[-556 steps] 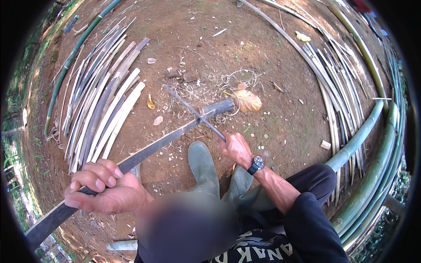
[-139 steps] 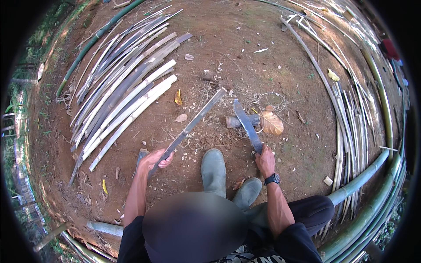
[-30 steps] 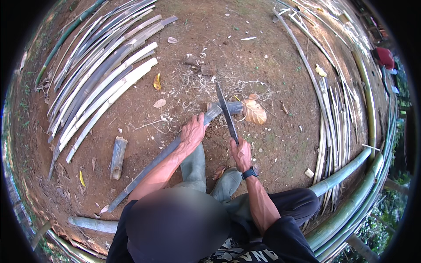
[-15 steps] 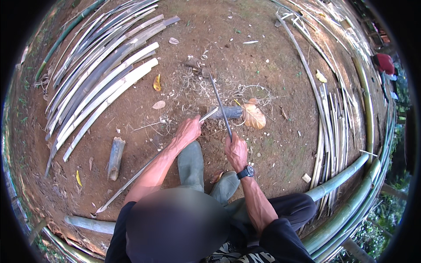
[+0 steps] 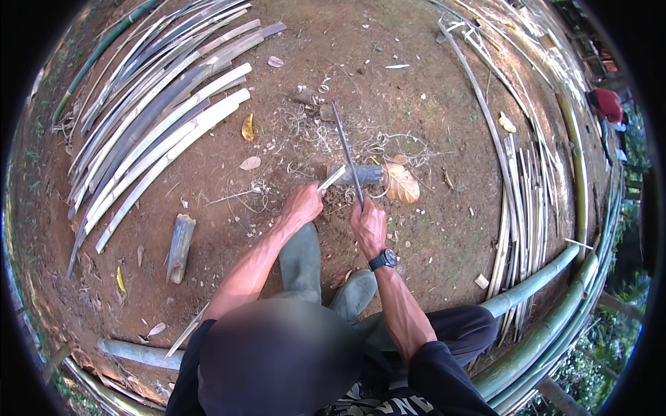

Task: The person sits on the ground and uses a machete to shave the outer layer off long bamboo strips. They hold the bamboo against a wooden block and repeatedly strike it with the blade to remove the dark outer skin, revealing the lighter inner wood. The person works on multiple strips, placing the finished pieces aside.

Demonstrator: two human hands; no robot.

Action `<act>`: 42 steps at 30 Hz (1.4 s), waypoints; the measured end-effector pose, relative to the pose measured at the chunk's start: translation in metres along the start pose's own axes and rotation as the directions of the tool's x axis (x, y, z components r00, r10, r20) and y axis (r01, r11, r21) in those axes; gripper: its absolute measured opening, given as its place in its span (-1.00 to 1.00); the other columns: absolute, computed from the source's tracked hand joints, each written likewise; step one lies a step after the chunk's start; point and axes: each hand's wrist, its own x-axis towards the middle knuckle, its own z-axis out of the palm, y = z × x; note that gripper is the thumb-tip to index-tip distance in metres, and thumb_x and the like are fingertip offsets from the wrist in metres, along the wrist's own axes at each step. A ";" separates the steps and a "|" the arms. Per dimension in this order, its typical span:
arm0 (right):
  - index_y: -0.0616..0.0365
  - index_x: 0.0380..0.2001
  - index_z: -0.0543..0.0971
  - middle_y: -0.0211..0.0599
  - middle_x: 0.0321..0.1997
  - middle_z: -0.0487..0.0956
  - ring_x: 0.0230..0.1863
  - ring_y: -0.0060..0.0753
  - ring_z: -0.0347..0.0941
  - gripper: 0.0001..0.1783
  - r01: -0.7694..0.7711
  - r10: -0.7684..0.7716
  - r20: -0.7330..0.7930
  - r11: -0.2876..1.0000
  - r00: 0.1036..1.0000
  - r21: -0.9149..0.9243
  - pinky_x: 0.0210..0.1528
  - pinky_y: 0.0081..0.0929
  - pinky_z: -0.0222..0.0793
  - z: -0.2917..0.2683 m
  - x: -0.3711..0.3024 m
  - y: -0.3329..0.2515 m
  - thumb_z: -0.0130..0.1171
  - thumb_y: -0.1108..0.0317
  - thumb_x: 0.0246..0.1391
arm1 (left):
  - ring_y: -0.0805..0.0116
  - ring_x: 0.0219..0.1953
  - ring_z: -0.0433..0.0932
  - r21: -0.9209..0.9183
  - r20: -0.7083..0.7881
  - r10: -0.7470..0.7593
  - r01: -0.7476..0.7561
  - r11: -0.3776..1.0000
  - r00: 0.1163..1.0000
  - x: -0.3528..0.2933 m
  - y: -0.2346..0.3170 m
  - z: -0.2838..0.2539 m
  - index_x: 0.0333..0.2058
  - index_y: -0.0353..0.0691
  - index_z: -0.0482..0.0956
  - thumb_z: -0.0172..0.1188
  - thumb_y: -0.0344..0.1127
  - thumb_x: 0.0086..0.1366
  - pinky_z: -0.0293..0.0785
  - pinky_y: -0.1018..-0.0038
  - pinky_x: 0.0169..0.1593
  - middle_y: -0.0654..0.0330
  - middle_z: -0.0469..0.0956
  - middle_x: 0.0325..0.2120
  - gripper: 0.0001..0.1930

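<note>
My left hand [image 5: 303, 203] is closed around a pale bamboo strip [image 5: 334, 177], whose short end sticks out past the fingers. The strip's long tail seems to run back under my left forearm, which hides most of it. In my right hand [image 5: 368, 225] is the handle of a long knife [image 5: 346, 144], its dark narrow blade slanting away and slightly left. The blade passes over a short grey bamboo piece [image 5: 368, 175] lying on the ground, close to the strip's end. Whether blade and strip touch, I cannot tell. A large dry leaf [image 5: 401, 184] lies against the bamboo piece's right end.
Many split bamboo strips [image 5: 149, 128] lie fanned at left; more strips [image 5: 522, 208] lie at right. Thick green bamboo poles [image 5: 534, 281] border the right side. A short bamboo section [image 5: 181, 247] rests left of my arm. Curled shavings [image 5: 395, 145] litter the ground.
My right hand and the knife have shifted slightly left and nearer me. The strip's tail has swung right, closer to my left arm. The left hand stays closed on the strip.
</note>
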 end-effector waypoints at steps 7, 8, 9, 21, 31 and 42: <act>0.25 -0.47 0.46 0.16 -0.61 0.48 -0.55 0.19 0.45 -0.72 0.008 -0.007 -0.017 1.000 1.000 0.015 -0.51 -0.01 0.33 0.007 0.005 0.002 -0.01 0.24 0.17 | -0.02 -0.68 0.48 -0.055 -0.041 0.034 -0.036 0.998 0.999 -0.005 -0.006 0.011 -0.33 -0.39 0.46 0.03 -0.34 0.28 0.29 0.11 -0.57 -0.12 0.46 -0.71 -0.81; 0.24 -0.47 0.46 0.15 -0.61 0.48 -0.55 0.17 0.46 -0.73 0.010 -0.010 -0.021 1.000 1.000 0.003 -0.52 -0.02 0.33 0.007 0.007 0.001 -0.01 0.25 0.16 | -0.04 -0.66 0.49 -0.051 -0.040 0.041 -0.043 0.998 0.998 -0.004 -0.007 0.012 -0.33 -0.39 0.46 0.03 -0.34 0.28 0.30 0.10 -0.56 -0.13 0.47 -0.70 -0.81; 0.24 -0.47 0.46 0.15 -0.62 0.48 -0.56 0.16 0.46 -0.74 0.011 -0.011 -0.019 1.000 1.000 -0.009 -0.52 -0.03 0.33 0.008 0.007 0.000 -0.01 0.26 0.16 | -0.05 -0.64 0.50 -0.047 -0.038 0.043 -0.045 0.998 0.998 -0.004 -0.008 0.012 -0.33 -0.39 0.46 0.03 -0.34 0.28 0.30 0.10 -0.55 -0.15 0.47 -0.70 -0.82; 0.29 -0.40 0.49 0.14 -0.54 0.53 -0.53 0.14 0.49 -0.81 0.014 -0.009 0.083 0.998 0.997 -0.068 -0.51 -0.07 0.40 0.016 0.002 0.015 0.06 0.34 0.11 | -0.07 -0.57 0.53 -0.094 0.020 -0.023 0.025 0.995 1.000 -0.003 -0.007 0.009 -0.30 -0.38 0.46 0.01 -0.35 0.29 0.33 0.10 -0.49 -0.17 0.49 -0.64 -0.82; 0.25 -0.46 0.46 0.14 -0.57 0.51 -0.55 0.17 0.47 -0.83 0.111 -0.109 -0.047 0.993 0.993 0.030 -0.54 -0.05 0.37 -0.001 0.005 -0.001 0.05 0.36 0.10 | -0.08 -0.59 0.49 -0.085 -0.022 -0.020 0.018 0.996 1.000 -0.008 -0.004 0.010 -0.26 -0.36 0.47 0.00 -0.30 0.32 0.31 0.10 -0.50 -0.15 0.47 -0.65 -0.79; 0.28 -0.50 0.46 0.14 -0.67 0.48 -0.63 0.18 0.45 -0.76 0.245 -0.223 -0.202 0.965 0.954 0.091 -0.60 -0.04 0.33 -0.003 0.013 -0.022 0.05 0.31 0.12 | -0.11 -0.56 0.48 -0.080 -0.025 -0.003 0.001 0.997 1.000 -0.005 -0.014 0.015 -0.27 -0.36 0.46 -0.03 -0.25 0.35 0.30 0.10 -0.47 -0.18 0.46 -0.61 -0.76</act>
